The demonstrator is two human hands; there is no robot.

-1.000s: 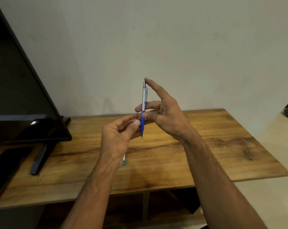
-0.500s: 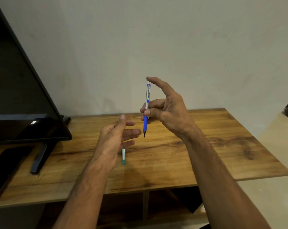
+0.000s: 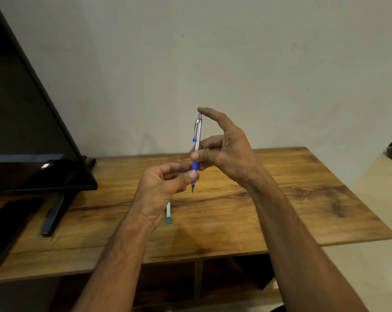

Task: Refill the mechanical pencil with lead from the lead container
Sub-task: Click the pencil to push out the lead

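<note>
Whereas the left hand (image 3: 165, 185) hung spread a moment ago, it now pinches the mechanical pencil (image 3: 197, 136) gripped upright by the right hand (image 3: 226, 149), likely testing the feed, while the lead container (image 3: 168, 212) lies on the tabletop (image 3: 280, 210).

Mechanical pencil (image 3: 197, 143) upright in air above middle of worktop (image 3: 280, 210), tip down. Right hand (image 3: 226, 152) at its right, gripping mid-barrel, forefinger on top end. Left hand (image 3: 163, 185) lower and to left, pinching barrel near tip. Lead container (image 3: 168, 212) flat on worktop under left hand, partly hidden by wrist. Screen (image 3: 21, 131) at far left of worktop; stand foot (image 3: 53, 215) below it; flat slab (image 3: 5, 226) left of foot. Wall (image 3: 235, 64) behind worktop.
</note>
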